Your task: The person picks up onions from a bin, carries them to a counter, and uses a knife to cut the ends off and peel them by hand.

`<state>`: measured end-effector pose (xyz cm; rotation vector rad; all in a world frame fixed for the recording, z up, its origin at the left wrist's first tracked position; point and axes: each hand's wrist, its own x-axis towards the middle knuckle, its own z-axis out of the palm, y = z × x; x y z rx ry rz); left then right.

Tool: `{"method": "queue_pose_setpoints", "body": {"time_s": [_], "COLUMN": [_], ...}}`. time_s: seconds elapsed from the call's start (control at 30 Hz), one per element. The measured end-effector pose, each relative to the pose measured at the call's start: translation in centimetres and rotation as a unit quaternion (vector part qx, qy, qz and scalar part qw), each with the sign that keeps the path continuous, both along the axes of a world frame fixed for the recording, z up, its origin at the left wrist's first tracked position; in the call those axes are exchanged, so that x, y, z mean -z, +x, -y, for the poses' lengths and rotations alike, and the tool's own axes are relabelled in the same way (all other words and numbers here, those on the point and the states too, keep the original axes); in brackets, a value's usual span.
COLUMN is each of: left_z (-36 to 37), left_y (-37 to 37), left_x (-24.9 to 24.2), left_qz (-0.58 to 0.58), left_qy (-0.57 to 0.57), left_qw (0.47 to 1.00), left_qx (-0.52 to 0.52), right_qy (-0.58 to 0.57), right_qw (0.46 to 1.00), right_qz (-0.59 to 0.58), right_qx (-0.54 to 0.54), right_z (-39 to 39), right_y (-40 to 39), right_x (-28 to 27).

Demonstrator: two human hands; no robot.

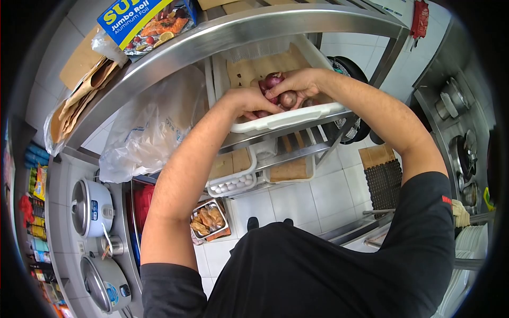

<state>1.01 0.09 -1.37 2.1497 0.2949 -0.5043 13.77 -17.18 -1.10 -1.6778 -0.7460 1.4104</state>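
Several red onions point(273, 80) are gathered between my two hands over a white plastic tray point(289, 121) on the metal rack's shelf. My left hand point(253, 102) curls round the onions from the left, its fingers partly hidden by them. From the right, my right hand point(301, 85) closes on the same cluster, thumb across the front. Brown paper point(241, 71) lines the tray, with small dark scraps on it. A clear plastic bag point(154, 127) hangs beside the tray at the left.
An aluminum foil box point(151, 24) sits on the metal rack top point(222, 26). Below are a tray of eggs point(231, 185) and a metal pan of cooked food point(208, 219). Rice cookers point(94, 208) stand left; pots point(450, 100) stand right.
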Motion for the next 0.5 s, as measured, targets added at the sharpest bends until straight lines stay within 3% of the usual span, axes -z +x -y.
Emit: {"method": "queue_pose_setpoints", "body": {"time_s": [0.17, 0.37, 0.5], "left_z": [0.3, 0.4, 0.5], "left_y": [0.0, -0.1, -0.2], "left_x": [0.8, -0.2, -0.9], "left_qz": [0.031, -0.028, 0.014], "left_qy": [0.0, -0.034, -0.085], "left_qw": [0.999, 0.999, 0.996], "left_qx": [-0.021, -0.031, -0.024], "right_qy": [-0.041, -0.021, -0.019], "right_qw": [0.999, 0.999, 0.999], "right_qz": [-0.024, -0.008, -0.043], "right_qx": [-0.007, 0.03, 0.025], "right_z": [-0.8, -0.1, -0.2], "right_y": [1.3, -1.4, 0.2], "right_x": [1.8, 0.6, 0.8]}}
